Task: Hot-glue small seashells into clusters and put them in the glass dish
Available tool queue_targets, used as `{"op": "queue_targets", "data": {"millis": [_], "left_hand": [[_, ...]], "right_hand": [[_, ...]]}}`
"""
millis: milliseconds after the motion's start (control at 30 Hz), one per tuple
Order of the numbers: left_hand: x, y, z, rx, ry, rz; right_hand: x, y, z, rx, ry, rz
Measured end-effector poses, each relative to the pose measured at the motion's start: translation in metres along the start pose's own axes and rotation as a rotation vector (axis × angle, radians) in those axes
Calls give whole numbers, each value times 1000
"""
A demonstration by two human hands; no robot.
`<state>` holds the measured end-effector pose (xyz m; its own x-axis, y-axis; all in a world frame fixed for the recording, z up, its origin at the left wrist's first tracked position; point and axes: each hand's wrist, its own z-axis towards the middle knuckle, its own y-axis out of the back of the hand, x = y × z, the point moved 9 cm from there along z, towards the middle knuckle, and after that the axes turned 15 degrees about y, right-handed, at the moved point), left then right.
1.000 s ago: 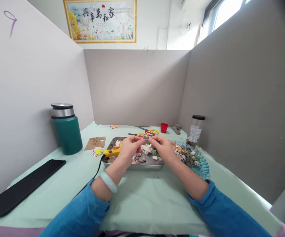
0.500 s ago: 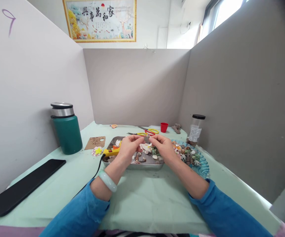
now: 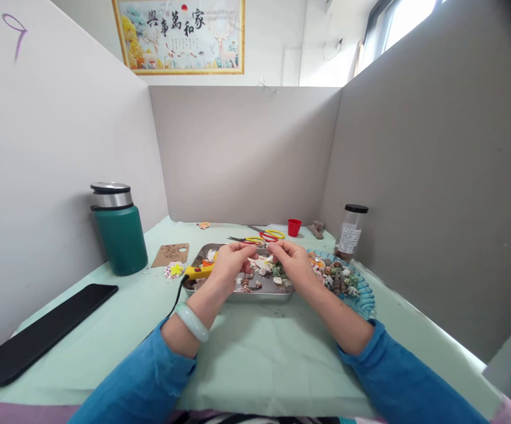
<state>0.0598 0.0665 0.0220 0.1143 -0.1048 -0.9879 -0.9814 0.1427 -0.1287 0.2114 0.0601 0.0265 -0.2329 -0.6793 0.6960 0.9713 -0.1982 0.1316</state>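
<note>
Over the metal tray (image 3: 261,298), my left hand (image 3: 233,263) and my right hand (image 3: 294,265) face each other, fingertips pinched a short way apart. Whatever they pinch is too small or hidden to name. Beneath them, shells (image 3: 264,265) and small stones lie in the tray. A yellow glue gun (image 3: 198,272) with a black cord rests on the tray's left rim, partly behind my left wrist. To the right of my right hand, a blue scalloped plate (image 3: 365,299) carries a heap of shells (image 3: 337,277).
Scissors (image 3: 268,235) with red and yellow handles lie behind the tray, near a red cup (image 3: 294,227). At left stand a green bottle (image 3: 120,235), a cardboard piece (image 3: 170,255) and a black slab (image 3: 45,335). A black-lidded jar (image 3: 350,234) stands at right.
Both hands stay nearly in place over the tray, pinched. The fingertips of the two hands seem slightly farther apart. Nothing else has visibly moved.
</note>
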Motion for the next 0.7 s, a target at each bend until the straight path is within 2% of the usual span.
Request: {"op": "queue_targets", "data": {"millis": [233,533,700], "left_hand": [[-1,-2,0,21,-34,19],[-6,-2,-3,-2,-89,35],[-5,-4,-4,47,-76,2]], "right_hand": [[3,4,2,-33,58,25],[4,3,2,-30,38,34],[7,2,2,-30,49,59]]}}
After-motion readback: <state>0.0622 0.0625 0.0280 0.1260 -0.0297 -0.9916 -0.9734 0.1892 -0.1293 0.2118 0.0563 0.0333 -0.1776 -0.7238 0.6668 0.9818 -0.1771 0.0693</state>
